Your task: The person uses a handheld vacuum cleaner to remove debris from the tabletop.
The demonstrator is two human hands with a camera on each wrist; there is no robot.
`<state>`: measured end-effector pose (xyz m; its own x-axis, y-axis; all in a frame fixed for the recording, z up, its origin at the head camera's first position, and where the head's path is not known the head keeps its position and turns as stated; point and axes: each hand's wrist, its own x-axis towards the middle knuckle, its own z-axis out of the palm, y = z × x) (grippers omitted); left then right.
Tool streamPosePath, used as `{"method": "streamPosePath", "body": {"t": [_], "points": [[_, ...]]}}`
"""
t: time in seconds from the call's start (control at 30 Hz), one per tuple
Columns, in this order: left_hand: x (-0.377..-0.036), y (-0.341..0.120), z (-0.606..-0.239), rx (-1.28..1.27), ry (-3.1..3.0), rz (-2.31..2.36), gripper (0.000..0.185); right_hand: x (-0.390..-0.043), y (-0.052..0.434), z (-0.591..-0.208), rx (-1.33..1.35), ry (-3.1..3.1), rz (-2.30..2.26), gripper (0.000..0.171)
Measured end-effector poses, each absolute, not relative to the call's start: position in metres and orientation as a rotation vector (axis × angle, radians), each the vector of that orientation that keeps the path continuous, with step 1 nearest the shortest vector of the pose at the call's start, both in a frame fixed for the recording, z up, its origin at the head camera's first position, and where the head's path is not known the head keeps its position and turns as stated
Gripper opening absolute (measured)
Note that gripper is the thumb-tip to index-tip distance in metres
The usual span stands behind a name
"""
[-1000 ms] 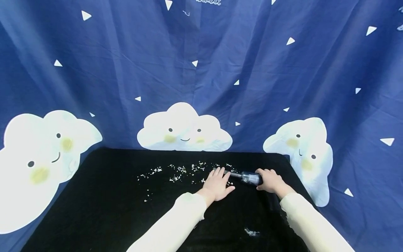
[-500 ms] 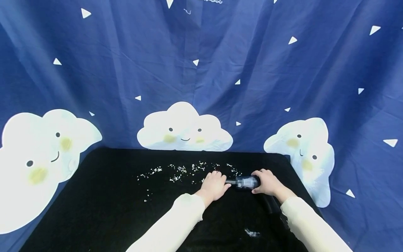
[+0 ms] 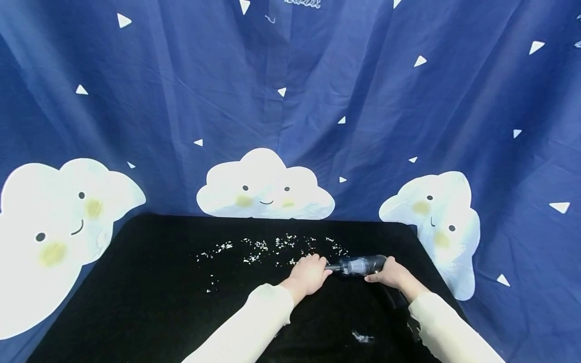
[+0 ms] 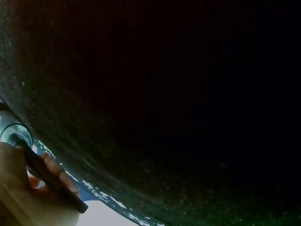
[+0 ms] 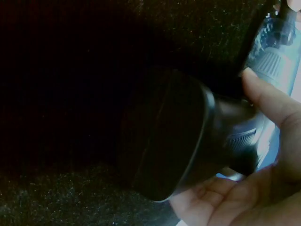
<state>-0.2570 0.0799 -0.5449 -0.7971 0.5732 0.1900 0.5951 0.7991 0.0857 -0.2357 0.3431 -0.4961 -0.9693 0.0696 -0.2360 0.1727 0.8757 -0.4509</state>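
A: What was found nearest?
B: Two pale sleeves [image 3: 245, 327] were stretched forward over the black counter [image 3: 136, 287], and a whitish smear [image 3: 362, 337] was seen on its near part, between them.
A: And beyond the sleeves?
B: A handheld vacuum [image 3: 356, 265] was held sideways between the hands. Its thin dark nozzle [image 3: 334, 267] was gripped in the curled fingers of the left hand [image 3: 309, 275]; its black body was clasped by the right hand [image 3: 392, 275], the thumb laid near the clear front part.
A: Was it resting on the counter?
B: That could not be told.
A: What was spread farther off?
B: White scraps [image 3: 260, 247] were scattered, mostly past the left hand. Behind the counter, a blue curtain [image 3: 204, 75] was hung, printed with white clouds [image 3: 266, 201] and small triangles [image 3: 282, 92].
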Motion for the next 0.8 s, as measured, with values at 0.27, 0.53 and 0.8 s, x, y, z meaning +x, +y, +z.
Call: {"method": "streamPosePath", "body": {"t": [0.27, 0.53, 0.8], "points": [[-0.257, 0.072, -0.538, -0.879, -2.881, -0.37, 0.026, -0.232, 0.343, -0.488, 0.227, 2.742, -1.023, 0.052], [-0.268, 0.057, -0.532, -0.946, -2.778, -0.496, 0.017, -0.236, 0.346, -0.467, 0.346, 2.408, -1.31, 0.046], [-0.269, 0.053, -0.521, -0.993, -2.806, -0.668, 0.02, -0.237, 0.355, -0.456, 0.17, 2.062, -1.554, 0.019]]}}
